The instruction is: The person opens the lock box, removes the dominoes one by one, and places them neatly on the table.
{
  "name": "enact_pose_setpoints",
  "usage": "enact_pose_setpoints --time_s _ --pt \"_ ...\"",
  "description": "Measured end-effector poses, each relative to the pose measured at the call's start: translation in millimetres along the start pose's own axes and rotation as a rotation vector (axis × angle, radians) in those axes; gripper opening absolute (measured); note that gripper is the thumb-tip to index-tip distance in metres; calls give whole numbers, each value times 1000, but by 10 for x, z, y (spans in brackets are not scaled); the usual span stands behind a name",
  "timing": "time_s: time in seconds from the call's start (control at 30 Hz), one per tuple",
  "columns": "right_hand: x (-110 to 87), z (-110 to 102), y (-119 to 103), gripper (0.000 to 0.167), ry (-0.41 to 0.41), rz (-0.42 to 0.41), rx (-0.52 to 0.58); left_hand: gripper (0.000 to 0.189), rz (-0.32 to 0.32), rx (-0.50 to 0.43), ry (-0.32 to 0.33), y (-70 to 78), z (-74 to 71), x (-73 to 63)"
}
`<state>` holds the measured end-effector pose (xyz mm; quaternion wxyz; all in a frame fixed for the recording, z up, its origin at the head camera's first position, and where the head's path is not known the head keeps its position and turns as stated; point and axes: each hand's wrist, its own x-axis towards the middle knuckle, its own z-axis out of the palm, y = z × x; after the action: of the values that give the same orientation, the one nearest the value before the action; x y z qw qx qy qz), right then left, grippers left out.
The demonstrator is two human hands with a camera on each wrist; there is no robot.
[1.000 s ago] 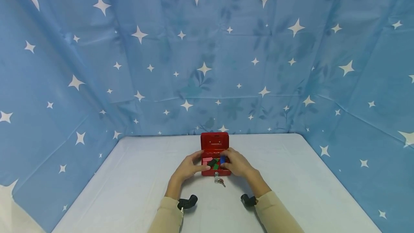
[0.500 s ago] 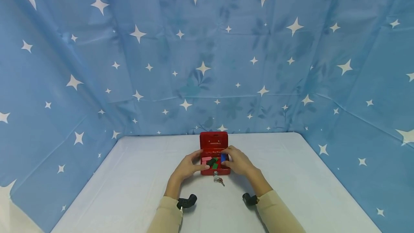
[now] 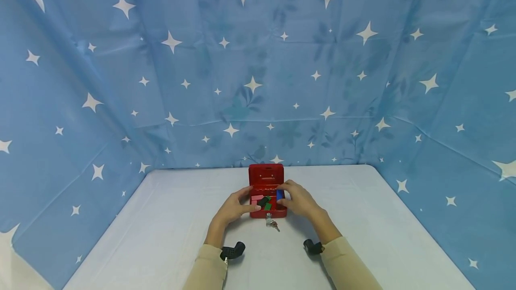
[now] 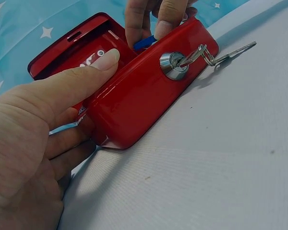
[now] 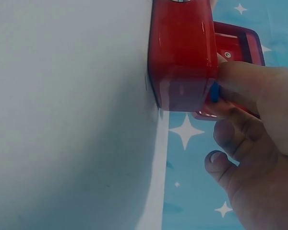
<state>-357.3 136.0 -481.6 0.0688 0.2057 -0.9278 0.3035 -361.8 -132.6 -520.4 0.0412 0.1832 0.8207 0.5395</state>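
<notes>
A small red metal cash box [image 3: 278, 214] stands on the table with its lid [image 3: 266, 173] raised. My left hand [image 3: 234, 208] holds the box's left side, thumb over the front rim and fingers along the outer wall. At the right end, my right hand [image 3: 298, 199] pinches a blue block [image 3: 280, 195] inside the box; its fingers partly cover it. Pink blocks [image 3: 256, 198], green blocks [image 3: 268, 206] and a dark piece [image 3: 263, 201] of unclear kind lie in the box. In the left wrist view, a key sits in the front lock [image 4: 174, 66], with another key [image 4: 235, 52] hanging from its ring.
The box stands on a white-covered table [image 3: 169, 236]. A blue curtain [image 3: 201, 79] with white stars surrounds the back and sides. Black wrist-worn devices, one by the left sleeve [image 3: 233, 251] and one by the right sleeve [image 3: 312, 247], sit close above the table.
My right hand has shifted the blue block slightly right and back, close to the box's right wall. My left hand keeps its hold on the box.
</notes>
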Motion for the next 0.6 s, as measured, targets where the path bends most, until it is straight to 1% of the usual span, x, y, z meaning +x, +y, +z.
enact_pose_setpoints --time_s 0.27,0.6 --pt "-3 -39 45 45 12 1 19 85 2 -4 0 -14 -1 6" --pt "3 -79 83 45 14 13 8 86 -1 8 9 -44 8 14"
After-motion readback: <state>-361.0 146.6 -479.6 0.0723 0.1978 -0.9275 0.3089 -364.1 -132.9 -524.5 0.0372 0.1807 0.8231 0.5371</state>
